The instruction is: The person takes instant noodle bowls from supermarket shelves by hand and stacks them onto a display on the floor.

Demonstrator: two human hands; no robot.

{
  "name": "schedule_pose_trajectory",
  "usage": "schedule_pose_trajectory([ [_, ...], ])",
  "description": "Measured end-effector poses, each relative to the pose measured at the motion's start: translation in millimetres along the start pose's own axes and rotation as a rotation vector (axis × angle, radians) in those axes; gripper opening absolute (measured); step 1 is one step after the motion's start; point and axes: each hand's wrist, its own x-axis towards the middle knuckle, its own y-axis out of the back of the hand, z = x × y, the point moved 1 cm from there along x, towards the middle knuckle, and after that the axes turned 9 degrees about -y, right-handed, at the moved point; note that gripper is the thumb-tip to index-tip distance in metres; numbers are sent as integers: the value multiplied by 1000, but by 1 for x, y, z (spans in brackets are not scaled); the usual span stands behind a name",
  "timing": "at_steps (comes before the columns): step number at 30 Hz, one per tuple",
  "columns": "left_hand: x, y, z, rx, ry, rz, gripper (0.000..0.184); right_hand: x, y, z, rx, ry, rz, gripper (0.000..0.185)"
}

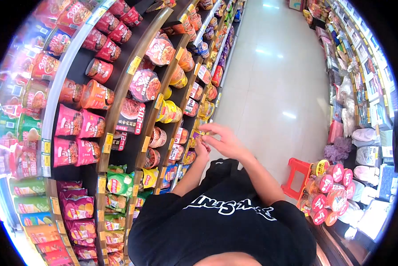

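Note:
My left hand [202, 147] is held in front of my body, close to the lower shelves on the left, with its fingers curled. Something small and reddish shows at its fingertips, too small to name. My right hand [223, 140] reaches across from the right, its fingers stretched out and apart, beside the left fingertips. Whether the two hands touch is hard to tell. Behind them are shelves with yellow noodle packs [206, 109] and snack packs.
Shelves on the left carry pink noodle tubs [91, 124], a large noodle bowl [145, 85] and green chip bags [120, 182]. A tiled aisle floor [270, 84] runs ahead. To the right stand a red plastic stool [295, 178] and stacked noodle cups [326, 197].

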Motion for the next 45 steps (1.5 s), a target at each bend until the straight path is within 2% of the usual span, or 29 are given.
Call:
schedule_pose_trajectory([
  [1, -1, -1, 2, -74, 19, 13, 49, -12, 14, -44, -103, 288, 59, 31],
  [2, -2, -1, 4, -147, 39, 27, 49, -31, 28, -87, -156, 348, 15, 30],
  [3, 5, 11, -1, -51, 30, 72, 49, -45, 34, -115, -50, 653, 63, 30],
  [4, 5, 16, -1, 71, 68, 200, 50, -62, 45, -145, -85, 824, 90, 28],
  [5, 4, 20, 1, 185, 119, 325, 50, -77, 52, -169, -24, 885, 85, 23],
  [7, -16, 3, 20, 114, 127, 360, 51, -102, 59, -206, 6, 992, 106, 12],
  [9, -35, -19, 44, 115, 129, 439, 52, -97, 62, -219, 8, 1225, 100, 20],
  [10, -36, -14, 44, 67, 99, 359, 52, -91, 60, -225, 28, 1256, 34, 21],
  [12, -38, -16, 47, 48, 101, 422, 50, -79, 56, -237, 66, 1308, -105, 25],
  [13, -37, -15, 48, 6, 86, 436, 50, -79, 66, -248, 48, 1176, -330, 25],
  [16, -25, -14, 56, -60, 58, 474, 49, -67, 46, -250, 158, 1173, -422, 33],
  [17, -23, -12, 60, -43, 58, 495, 49, -60, 27, -250, 209, 1340, -281, 29],
  [18, -20, -7, 62, -19, 60, 515, 48, -52, 23, -254, 211, 1365, -320, 30],
  [21, -4, 14, 69, -61, 0, 493, 49, -32, 12, -271, 97, 1326, -531, 34],
  [24, -6, 2, 83, -129, -40, 568, 45, -23, -21, -262, -205, 1283, -411, 34],
  [28, 11, 15, 86, -146, 8, 556, 44, 27, -62, -229, -665, 1241, -377, 15],
  [32, 41, 38, 78, -165, 118, 523, 43, 77, -91, -196, -558, 1185, -279, 16],
  [36, 71, 61, 66, -156, 263, 499, 42, 108, -108, -149, -513, 885, -166, 26],
  [37, 80, 65, 63, -152, 303, 495, 42, 118, -108, -127, -476, 797, -100, 16],
  [39, 99, 74, 59, -146, 369, 485, 41, 128, -96, -83, -381, 676, 56, 17],
  [40, 110, 77, 55, -143, 404, 478, 41, 131, -87, -54, -430, 613, 114, 15],
  [41, 120, 79, 50, -149, 443, 478, 41, 127, -76, -25, -431, 521, 168, 14],
  [43, 138, 78, 39, -153, 513, 459, 40, 107, -52, 31, -430, 175, 213, 19],
  [44, 144, 67, 32, -161, 559, 450, 40, 91, -41, 50, -407, 45, 265, 22],
  [45, 107, 2, 69, -99, 536, 344, 34, 76, -29, 57, -378, -84, 315, 25],
])
